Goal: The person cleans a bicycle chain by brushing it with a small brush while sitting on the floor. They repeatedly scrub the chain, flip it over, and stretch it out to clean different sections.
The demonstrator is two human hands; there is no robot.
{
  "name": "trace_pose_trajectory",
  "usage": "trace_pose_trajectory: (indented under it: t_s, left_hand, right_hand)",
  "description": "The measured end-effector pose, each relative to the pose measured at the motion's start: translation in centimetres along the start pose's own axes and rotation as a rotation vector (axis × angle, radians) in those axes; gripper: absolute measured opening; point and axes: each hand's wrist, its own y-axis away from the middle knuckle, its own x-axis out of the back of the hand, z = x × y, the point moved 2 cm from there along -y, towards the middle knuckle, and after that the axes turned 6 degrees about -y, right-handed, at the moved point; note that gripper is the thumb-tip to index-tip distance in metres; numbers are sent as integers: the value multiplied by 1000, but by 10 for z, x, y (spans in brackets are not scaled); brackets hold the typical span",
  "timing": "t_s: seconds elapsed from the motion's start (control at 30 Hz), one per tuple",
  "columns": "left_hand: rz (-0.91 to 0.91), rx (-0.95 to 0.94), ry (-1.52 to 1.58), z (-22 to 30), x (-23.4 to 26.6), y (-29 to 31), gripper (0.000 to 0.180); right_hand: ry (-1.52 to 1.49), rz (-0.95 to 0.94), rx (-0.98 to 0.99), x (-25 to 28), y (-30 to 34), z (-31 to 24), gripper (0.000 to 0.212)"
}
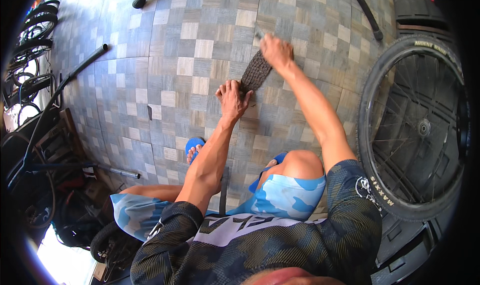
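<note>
On the tiled floor lies a short dark strip of knobbly tyre tread (256, 72), slanting away and to the right. My left hand (233, 101) grips its near end, the thumb on the right side and the fingers bent on the left. At the far end, my right hand (276, 50) is closed just over the strip. A small greyish tip (259, 35) pokes out past its fingers; the rest of that thing is hidden in the fist, so its kind does not show.
A bicycle wheel with a knobbly tyre (367, 135) rests at my right on black plastic crates (400, 245). Black stand legs (85, 62) reach over the floor at the left, with others at the far edge. Several bicycles and tyres (37, 35) line the left wall.
</note>
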Motion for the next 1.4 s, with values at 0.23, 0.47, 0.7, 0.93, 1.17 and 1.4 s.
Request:
trace_pose_trajectory:
  t_s: [0.23,0.47,0.7,0.93,1.17,1.4]
  left_hand:
    - [-18,7,7,-1,2,1,51]
    - [-51,61,-6,-2,2,2,51]
    - [-27,26,-2,-2,3,-1,51]
    - [-3,4,15,-1,1,-2,51]
    - [-27,17,-1,-6,0,-1,55]
    - [-53,52,-22,-8,-1,1,52]
  right_hand:
    - [41,24,380,-33,57,-43,28]
    - [124,-247,232,-33,48,-42,25]
    - [179,-79,50,-1,10,-4,31]
    - [82,73,-64,22,10,28,38]
    - [72,29,207,-11,59,7,33]
    - [86,21,52,-3,48,25,33]
